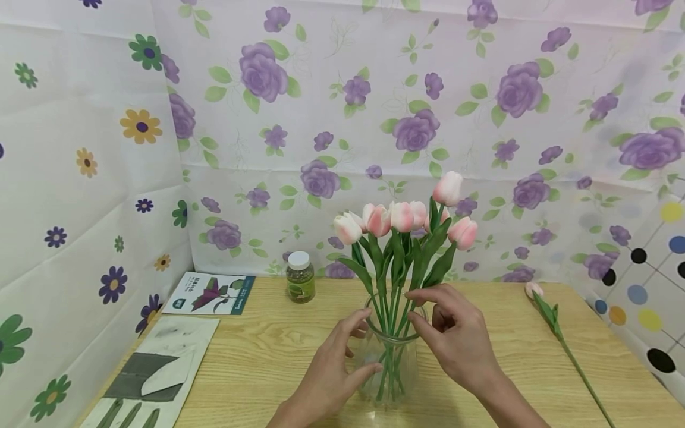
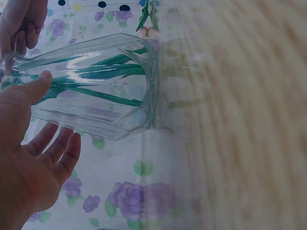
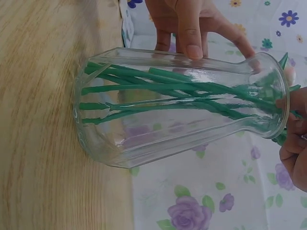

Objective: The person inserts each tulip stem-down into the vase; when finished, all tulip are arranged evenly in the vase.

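Note:
A clear glass vase [image 1: 409,371] stands upright on the table, holding several pink-and-white artificial tulips [image 1: 377,220] with green stems and leaves. My left hand [image 1: 330,364] is at the vase's left side, thumb and fingers spread about the glass; in the left wrist view the thumb [image 2: 38,88] overlaps the neck and the other fingers sit on the opposite side. At the rim, my right hand [image 1: 455,336] pinches a tulip stem between thumb and index finger. The stem ends [image 3: 96,105] show through the glass near the vase's bottom.
One tulip [image 1: 556,330] lies on the wooden table [image 1: 257,368] at the right. A small lidded jar [image 1: 301,279] stands back left of the vase. A printed booklet [image 1: 209,294] and a cloth with grey and green shapes [image 1: 155,368] lie at the left. Flower-patterned curtains [image 1: 342,119] enclose the table.

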